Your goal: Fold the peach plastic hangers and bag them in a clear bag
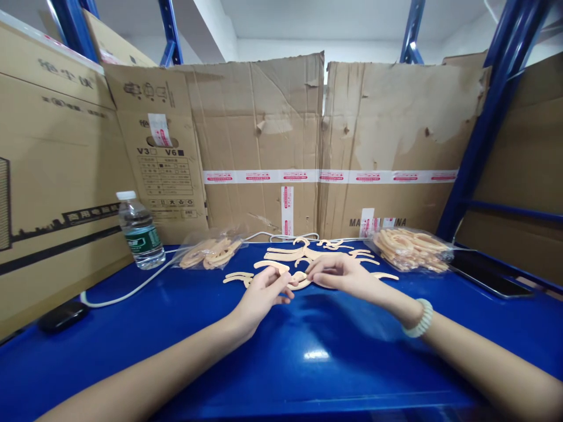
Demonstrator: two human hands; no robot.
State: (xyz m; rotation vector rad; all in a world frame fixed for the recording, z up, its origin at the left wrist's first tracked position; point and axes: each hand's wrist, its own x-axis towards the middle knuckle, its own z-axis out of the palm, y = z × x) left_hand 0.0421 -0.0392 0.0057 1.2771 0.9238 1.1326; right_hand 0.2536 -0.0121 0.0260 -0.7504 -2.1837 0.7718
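Over the blue table (176,346), your left hand (263,292) pinches a curved peach piece (268,265), which juts out beyond its knuckles. Your right hand (341,274) curls just beside; whether its fingertips grip anything, I cannot tell.

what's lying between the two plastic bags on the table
In the head view, loose beige pieces lie between the left bag and right bag, with a white cable behind.

Left hand (266,288) bare, slim fingers; left forearm (176,363) bare to frame edge. Right hand (341,273) and right forearm (479,354) likewise bare. Right wrist wears one band (423,319): pale mint-white, chunky, ring-shaped, ridged all round; beads or coil, can't tell. Nail details too small.
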